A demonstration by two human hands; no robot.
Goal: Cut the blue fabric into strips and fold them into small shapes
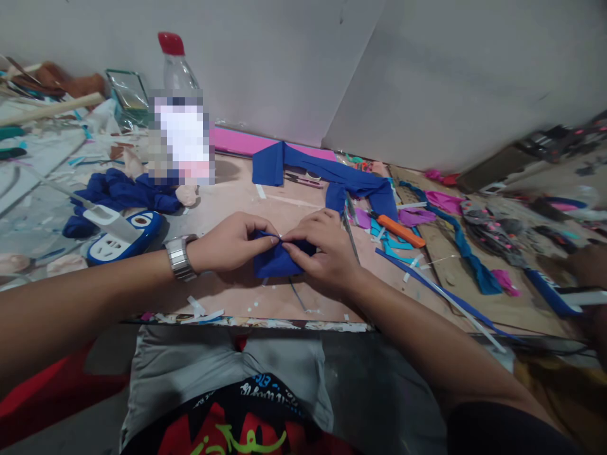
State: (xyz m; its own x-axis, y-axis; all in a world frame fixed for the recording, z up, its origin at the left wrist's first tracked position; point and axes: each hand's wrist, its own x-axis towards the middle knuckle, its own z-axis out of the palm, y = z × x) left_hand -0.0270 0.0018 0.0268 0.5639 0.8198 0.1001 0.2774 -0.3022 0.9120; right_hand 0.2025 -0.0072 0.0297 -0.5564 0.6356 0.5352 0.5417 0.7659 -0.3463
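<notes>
A small piece of blue fabric (275, 262) is held low over the work board, pinched along its upper edge. My left hand (232, 240), with a metal watch on the wrist, grips it between thumb and fingers. On the other side my right hand (327, 249) pinches the same edge, thumb close to the left thumb. Both hands are closed, and part of the cloth is hidden behind the right fingers. Behind them lies a longer folded strip of blue fabric (327, 167). An orange cutter knife (401, 230) rests right of my right hand.
A blue-and-white power strip (126, 237) with a plug sits at left beside a crumpled blue cloth heap (128, 189). A red-capped bottle (180, 69) stands behind a blurred-out bright object. Scraps, a teal strip (465, 246) and another person's hand (590, 265) are at right.
</notes>
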